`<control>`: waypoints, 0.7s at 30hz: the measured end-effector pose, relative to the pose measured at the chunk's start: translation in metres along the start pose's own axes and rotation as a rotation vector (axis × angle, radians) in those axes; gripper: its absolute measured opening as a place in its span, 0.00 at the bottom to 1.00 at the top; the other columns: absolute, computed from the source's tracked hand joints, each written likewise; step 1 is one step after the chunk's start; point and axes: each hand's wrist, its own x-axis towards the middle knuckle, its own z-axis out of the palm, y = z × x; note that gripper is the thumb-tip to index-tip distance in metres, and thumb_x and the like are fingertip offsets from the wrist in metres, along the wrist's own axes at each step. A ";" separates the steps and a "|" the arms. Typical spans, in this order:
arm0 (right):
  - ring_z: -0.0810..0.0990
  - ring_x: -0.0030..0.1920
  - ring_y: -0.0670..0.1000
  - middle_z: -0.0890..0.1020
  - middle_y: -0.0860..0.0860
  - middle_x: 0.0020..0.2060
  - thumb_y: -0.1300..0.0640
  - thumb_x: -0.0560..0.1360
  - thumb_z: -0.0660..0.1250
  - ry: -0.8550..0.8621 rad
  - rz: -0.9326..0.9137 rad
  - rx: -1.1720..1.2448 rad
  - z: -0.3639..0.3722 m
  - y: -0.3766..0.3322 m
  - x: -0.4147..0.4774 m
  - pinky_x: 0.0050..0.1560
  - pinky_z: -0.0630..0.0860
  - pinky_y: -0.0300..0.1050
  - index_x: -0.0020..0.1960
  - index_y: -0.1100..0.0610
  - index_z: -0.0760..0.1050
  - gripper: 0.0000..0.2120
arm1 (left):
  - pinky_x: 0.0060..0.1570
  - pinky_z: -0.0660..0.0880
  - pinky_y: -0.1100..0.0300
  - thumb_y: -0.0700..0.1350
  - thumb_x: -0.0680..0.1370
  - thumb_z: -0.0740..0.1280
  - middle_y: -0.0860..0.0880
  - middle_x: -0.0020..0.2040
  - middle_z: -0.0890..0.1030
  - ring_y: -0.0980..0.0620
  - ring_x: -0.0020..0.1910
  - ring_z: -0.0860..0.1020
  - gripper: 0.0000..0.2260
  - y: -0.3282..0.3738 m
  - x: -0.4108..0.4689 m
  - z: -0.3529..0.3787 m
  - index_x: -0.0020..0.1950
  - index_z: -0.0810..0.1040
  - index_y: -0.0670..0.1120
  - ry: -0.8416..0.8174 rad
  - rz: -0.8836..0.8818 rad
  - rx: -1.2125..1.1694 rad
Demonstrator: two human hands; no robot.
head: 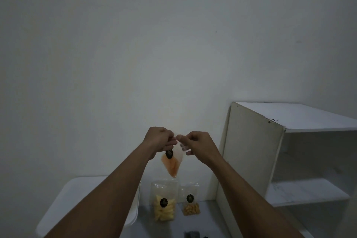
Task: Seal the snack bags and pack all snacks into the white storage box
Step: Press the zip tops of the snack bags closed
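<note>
**Left grip (160, 140) and right grip (197, 144) clamped on the mouth of the orange snack bag (171, 166)**

We held the bag up in the air, in front of the wall and above the desk (210, 218). The fingers of both grips were curled and pinched its clear top edge from either side, close together. Holding it by the mouth let the orange pieces sink into the lower corner, so the top strip was flat and free of food. We judged this to be the sealing step for this bag, though we could not tell whether the seal was made.

2 more bags stood upright on the desk below it. The taller yellow snack bag (164, 202) was on the left and the smaller brown snack bag (190, 202) stood just beside it on the right. Upright, we judged, they would not spill if their tops were open, but we could not tell whether they were sealed.

At the left, partly behind the left forearm, lay a white piece with rounded corners that we took for the white storage box (63, 205). None of the 3 bags was in it, so the packing was not yet begun. A white shelf unit (251, 150) stood at the right.

Each of the 3 bags bore a dark sticker (169, 153) with a gold mark. The frame was too dim and the stickers too small for us to read any brand or word.
</note>
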 end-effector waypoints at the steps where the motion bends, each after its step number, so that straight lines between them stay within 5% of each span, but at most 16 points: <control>1: 0.85 0.37 0.49 0.85 0.54 0.37 0.47 0.73 0.73 -0.018 0.019 0.001 -0.001 -0.001 0.000 0.42 0.84 0.48 0.43 0.62 0.82 0.17 | 0.38 0.80 0.59 0.37 0.78 0.65 0.39 0.45 0.85 0.48 0.42 0.85 0.07 -0.001 -0.001 0.000 0.51 0.80 0.35 -0.027 0.025 0.030; 9: 0.80 0.35 0.51 0.81 0.56 0.35 0.65 0.76 0.65 -0.133 0.125 0.142 -0.002 0.002 -0.003 0.38 0.78 0.43 0.45 0.66 0.81 0.07 | 0.33 0.76 0.62 0.36 0.75 0.68 0.41 0.41 0.83 0.51 0.33 0.78 0.04 -0.009 -0.004 -0.004 0.45 0.82 0.36 -0.103 0.076 0.102; 21: 0.80 0.36 0.50 0.82 0.57 0.37 0.65 0.77 0.64 -0.163 0.158 0.138 0.008 0.012 -0.018 0.39 0.79 0.42 0.46 0.65 0.81 0.07 | 0.35 0.74 0.62 0.40 0.77 0.68 0.46 0.39 0.78 0.55 0.31 0.72 0.04 -0.037 -0.002 -0.012 0.46 0.82 0.41 -0.215 -0.173 -0.082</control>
